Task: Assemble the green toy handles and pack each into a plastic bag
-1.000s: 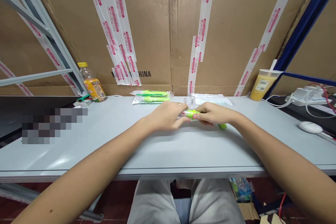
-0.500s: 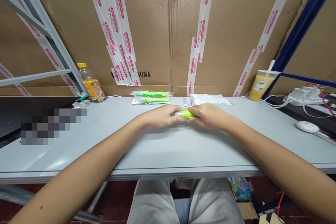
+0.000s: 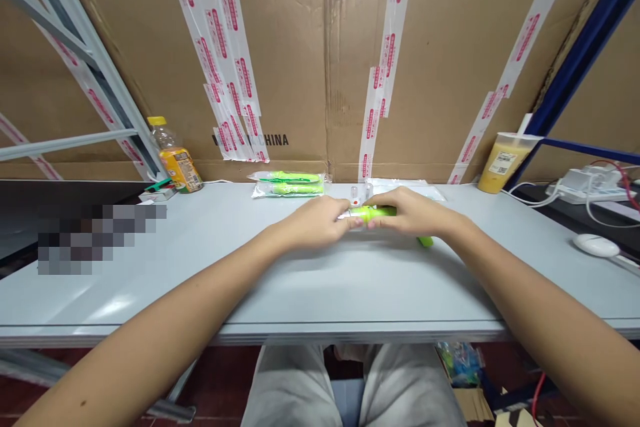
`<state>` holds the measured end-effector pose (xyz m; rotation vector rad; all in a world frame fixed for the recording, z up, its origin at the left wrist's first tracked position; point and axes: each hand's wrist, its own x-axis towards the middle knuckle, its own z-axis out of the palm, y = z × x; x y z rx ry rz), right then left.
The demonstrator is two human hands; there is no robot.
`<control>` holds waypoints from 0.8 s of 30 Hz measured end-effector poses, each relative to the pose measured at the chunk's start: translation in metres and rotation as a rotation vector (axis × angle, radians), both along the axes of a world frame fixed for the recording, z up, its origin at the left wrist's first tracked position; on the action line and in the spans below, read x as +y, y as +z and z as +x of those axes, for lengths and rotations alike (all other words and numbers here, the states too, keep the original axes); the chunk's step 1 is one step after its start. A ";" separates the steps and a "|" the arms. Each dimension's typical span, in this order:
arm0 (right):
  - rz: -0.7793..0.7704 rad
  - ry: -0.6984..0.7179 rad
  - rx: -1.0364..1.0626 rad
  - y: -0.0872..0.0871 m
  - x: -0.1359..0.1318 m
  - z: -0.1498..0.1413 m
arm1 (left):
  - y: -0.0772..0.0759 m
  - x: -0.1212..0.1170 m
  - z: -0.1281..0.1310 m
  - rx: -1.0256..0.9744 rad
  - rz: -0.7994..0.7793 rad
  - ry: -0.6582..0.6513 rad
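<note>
Lighting: even, fairly bright, cool white, falling from above. Glare: one milky patch on the near left of the tabletop (image 3: 165, 280), with a weaker sheen around it. Shadows: soft-edged, greyish, beneath the left hand (image 3: 317, 221) and right hand (image 3: 417, 213); a broader one along the right forearm (image 3: 520, 273). Dim zone: floor (image 3: 225, 380) under the table, dark red. Focus: large print on the cardboard (image 3: 295, 67) legible; green item (image 3: 370, 213) between the hands small, its detail soft. Distortion: wide-angle, uprights leaning and forearms stretched towards the edges. Masking: coarse pixel blocks (image 3: 100, 233), far left.
</note>
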<state>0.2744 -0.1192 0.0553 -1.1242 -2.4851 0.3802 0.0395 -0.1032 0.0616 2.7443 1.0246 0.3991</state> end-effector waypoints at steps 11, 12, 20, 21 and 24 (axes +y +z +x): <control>0.142 -0.038 -0.201 -0.006 -0.007 -0.008 | 0.001 0.009 -0.010 -0.079 -0.302 -0.159; 0.069 -0.026 -0.171 -0.004 -0.007 -0.007 | 0.000 0.007 -0.009 -0.051 -0.229 -0.143; -0.204 0.043 -0.065 0.002 -0.004 -0.001 | 0.002 -0.009 -0.001 0.159 0.139 -0.090; -0.183 0.040 -0.058 0.002 -0.003 -0.001 | 0.002 -0.008 -0.001 0.145 0.149 -0.085; -0.063 -0.031 -0.039 0.000 0.001 0.000 | 0.004 0.001 -0.004 0.037 0.157 -0.058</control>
